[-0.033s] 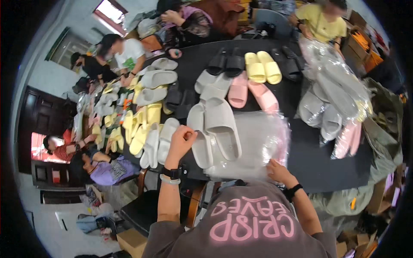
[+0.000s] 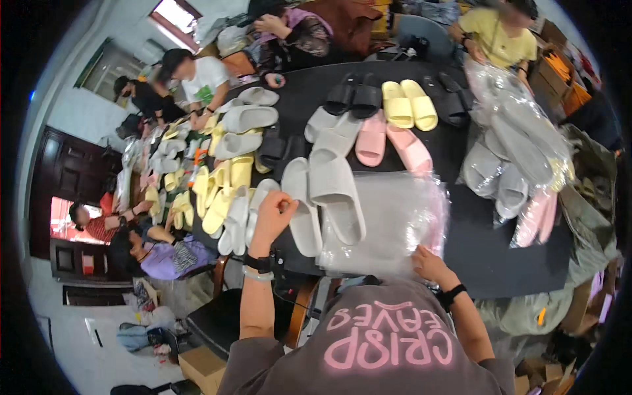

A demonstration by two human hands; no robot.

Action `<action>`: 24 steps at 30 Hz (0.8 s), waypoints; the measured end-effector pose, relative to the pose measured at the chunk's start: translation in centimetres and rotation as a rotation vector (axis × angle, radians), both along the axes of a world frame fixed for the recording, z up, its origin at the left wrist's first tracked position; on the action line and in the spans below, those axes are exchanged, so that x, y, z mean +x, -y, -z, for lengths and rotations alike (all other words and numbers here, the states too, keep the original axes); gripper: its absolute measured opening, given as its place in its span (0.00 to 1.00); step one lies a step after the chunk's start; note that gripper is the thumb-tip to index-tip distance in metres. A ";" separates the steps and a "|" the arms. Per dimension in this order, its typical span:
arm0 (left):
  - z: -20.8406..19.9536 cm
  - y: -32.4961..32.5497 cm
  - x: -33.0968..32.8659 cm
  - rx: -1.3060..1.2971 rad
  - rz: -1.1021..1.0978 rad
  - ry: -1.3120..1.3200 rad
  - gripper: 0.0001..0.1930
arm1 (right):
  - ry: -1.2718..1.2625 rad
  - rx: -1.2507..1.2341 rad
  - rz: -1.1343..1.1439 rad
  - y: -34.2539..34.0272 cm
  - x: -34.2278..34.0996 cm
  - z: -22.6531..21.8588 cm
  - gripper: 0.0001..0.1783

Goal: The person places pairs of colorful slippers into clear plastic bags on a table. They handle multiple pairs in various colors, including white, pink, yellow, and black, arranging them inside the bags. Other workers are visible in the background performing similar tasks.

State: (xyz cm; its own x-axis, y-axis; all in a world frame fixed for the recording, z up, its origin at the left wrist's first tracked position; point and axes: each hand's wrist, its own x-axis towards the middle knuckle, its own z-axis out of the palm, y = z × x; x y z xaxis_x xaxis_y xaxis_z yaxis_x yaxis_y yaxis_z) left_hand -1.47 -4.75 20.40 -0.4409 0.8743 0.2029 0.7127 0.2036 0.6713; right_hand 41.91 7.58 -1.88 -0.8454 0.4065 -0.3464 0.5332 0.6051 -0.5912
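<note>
The left hand [image 2: 272, 219] is curled and looks empty. Just right of it, gray slippers [image 2: 303, 220] lie bare. Next, clear bags [image 2: 388, 220] touch the right hand [image 2: 431, 264]; I can't tell if it's pinching. Beyond it, more slippers [image 2: 523, 150] are already bagged.

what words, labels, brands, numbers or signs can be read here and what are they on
Brown shirt: large pink lettering, wording not reproduced here.
White shirt: green print, too blurred to read.
Gray slippers and clear plastic bags: no readable text visible.
</note>
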 end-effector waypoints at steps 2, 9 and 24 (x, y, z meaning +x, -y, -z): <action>-0.7 2.0 -3.8 0.038 -0.068 -0.029 0.10 | 0.070 -0.011 -0.035 -0.2 -0.3 -0.3 0.26; -4.4 9.3 -19.1 0.065 -0.411 -0.413 0.11 | 0.041 -0.019 -0.053 -0.3 -0.2 0.7 0.26; 11.0 14.0 -27.6 -0.078 -0.677 -0.166 0.38 | -0.016 0.026 -0.034 0.0 -0.2 0.0 0.25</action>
State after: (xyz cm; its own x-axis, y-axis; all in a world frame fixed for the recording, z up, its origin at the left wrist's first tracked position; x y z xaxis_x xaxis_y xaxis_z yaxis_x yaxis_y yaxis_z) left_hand -29.03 -18.75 9.43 -0.8622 0.4332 0.2625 0.5040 0.6818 0.5302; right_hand 41.68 7.59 -1.84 -0.8645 0.3858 -0.3222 0.5023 0.6383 -0.5833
